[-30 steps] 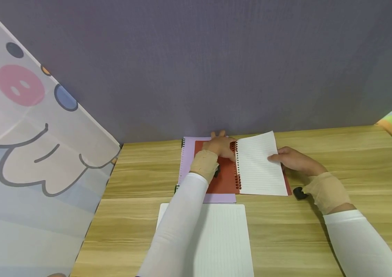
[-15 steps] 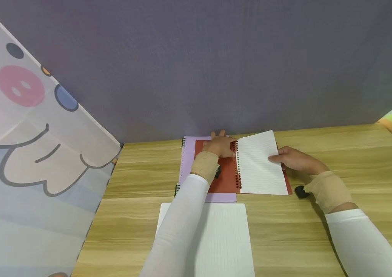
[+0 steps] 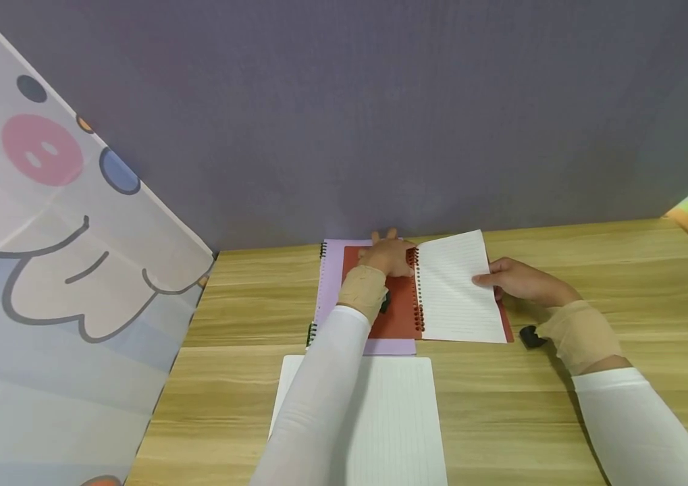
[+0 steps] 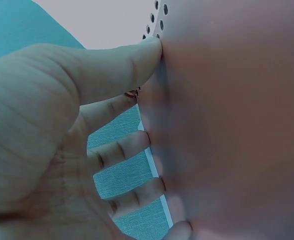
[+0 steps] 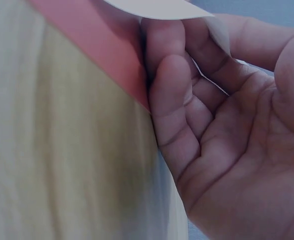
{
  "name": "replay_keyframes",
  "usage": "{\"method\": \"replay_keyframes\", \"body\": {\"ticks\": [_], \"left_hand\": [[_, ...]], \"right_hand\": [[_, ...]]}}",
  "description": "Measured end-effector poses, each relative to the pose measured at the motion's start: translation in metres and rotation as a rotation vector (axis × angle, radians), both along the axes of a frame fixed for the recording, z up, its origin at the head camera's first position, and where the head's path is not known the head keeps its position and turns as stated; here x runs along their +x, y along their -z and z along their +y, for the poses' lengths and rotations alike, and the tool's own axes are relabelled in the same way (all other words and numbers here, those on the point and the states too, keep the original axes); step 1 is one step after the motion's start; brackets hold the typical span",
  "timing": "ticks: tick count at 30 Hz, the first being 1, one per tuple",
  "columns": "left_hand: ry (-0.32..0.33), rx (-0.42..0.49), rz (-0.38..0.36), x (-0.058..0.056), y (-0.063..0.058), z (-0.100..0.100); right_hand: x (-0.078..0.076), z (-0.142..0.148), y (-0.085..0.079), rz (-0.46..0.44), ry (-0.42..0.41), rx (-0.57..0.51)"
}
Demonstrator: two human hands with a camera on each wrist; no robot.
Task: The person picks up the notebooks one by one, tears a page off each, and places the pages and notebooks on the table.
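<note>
Red ring-bound notebook [image 3: 395, 327] lying open at twelve o'clock on the surface [image 3: 495, 418], partly over a purple notebook [image 3: 331, 270]. At its ten o'clock, the left hand [image 3: 386, 258] rests on it, grip loose, fingers spread. At three o'clock, the right hand [image 3: 520, 280] pinches the lined page [image 3: 456, 297] — thumb on top. Almost nothing has shifted this past second — the page seems held mid-turn.

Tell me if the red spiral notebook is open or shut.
Open: its red cover lies left of the spiral binding, a lined page right of it.
</note>
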State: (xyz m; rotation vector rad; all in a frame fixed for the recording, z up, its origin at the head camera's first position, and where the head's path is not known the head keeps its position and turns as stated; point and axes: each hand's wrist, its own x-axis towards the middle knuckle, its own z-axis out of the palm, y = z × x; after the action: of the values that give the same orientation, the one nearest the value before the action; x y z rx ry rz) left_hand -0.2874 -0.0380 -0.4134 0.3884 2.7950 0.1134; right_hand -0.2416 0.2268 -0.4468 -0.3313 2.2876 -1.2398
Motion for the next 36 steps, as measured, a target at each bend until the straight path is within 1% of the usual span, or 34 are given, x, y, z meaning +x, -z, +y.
{"method": "replay_keyframes", "body": {"ticks": [6,10,15,22,28,31,36], "left_hand": [[0.006,-0.002,0.005,-0.0008,-0.0002,-0.0011],[0.000,-0.007,0.007,-0.0006,-0.0002,-0.0007],[-0.007,-0.009,0.004,-0.0002,-0.0005,-0.0004],[-0.043,0.009,-0.008,0.0000,0.0001,-0.0008],[-0.063,-0.025,-0.015,-0.0008,0.0024,-0.0026],[-0.064,-0.018,-0.015,-0.0012,0.0030,-0.0028],[-0.059,-0.004,-0.014,0.0000,0.0014,-0.0018]], "right_hand": [[-0.0001,-0.0006,-0.0011,0.002,-0.015,-0.011],[0.0002,-0.0006,-0.0015,-0.015,-0.027,-0.025],[0.0008,-0.0005,-0.0018,-0.018,-0.037,-0.017],[0.0013,-0.0009,-0.0005,-0.025,-0.052,-0.020],[0.0014,-0.0029,-0.0010,-0.006,-0.097,-0.020],[0.0013,-0.0029,-0.0010,0.003,-0.112,-0.011],[0.0004,-0.0017,-0.0015,-0.008,-0.120,-0.002]]}}
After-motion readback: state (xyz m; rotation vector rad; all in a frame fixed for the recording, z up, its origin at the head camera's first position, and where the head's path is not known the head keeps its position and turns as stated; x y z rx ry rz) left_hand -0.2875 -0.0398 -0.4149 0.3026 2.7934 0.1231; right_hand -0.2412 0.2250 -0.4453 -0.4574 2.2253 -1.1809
